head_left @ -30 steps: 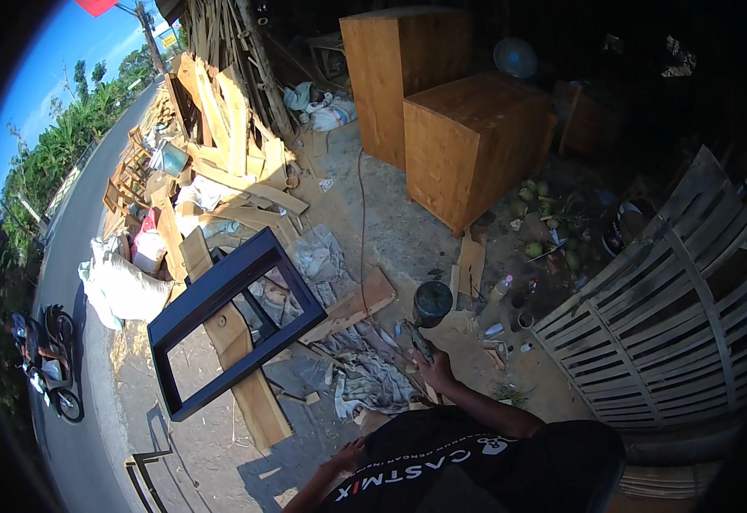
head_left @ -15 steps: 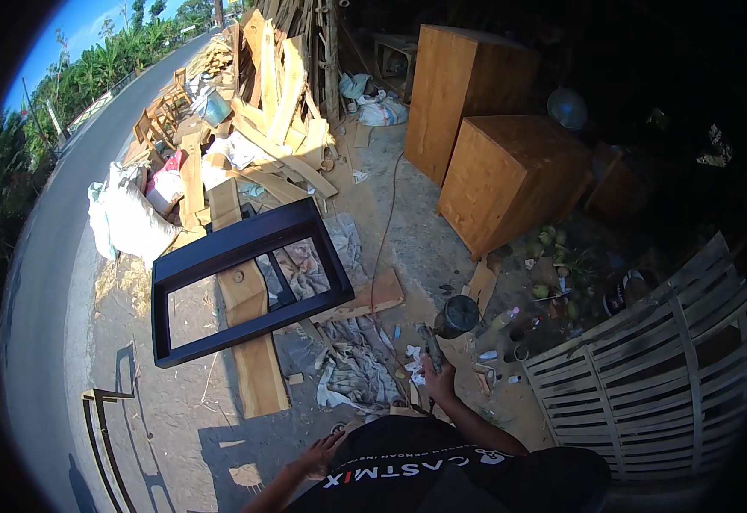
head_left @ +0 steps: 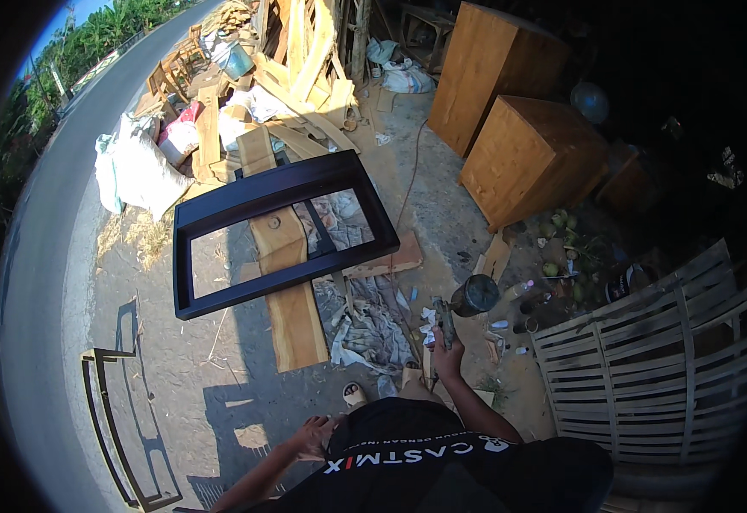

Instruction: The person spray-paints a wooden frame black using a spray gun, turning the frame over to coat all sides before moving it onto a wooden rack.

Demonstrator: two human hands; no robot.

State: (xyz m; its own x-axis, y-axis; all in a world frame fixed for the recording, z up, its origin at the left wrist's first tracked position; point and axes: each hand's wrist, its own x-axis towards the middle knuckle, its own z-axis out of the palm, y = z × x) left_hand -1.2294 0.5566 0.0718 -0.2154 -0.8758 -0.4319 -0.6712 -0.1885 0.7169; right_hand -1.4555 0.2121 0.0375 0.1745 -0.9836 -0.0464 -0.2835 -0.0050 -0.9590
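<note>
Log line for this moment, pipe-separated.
left hand: beside black shirt | right hand: gripping greyish tool, near dark bucket | dark frame: over wooden plank

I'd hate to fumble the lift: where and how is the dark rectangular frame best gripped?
Probably hold the frame by its near rail, coming from the near side: that rail is narrower than the far board, and the opening beyond should let a hand close round it. The left hand looks empty; the right hand holds a grey tool.
</note>
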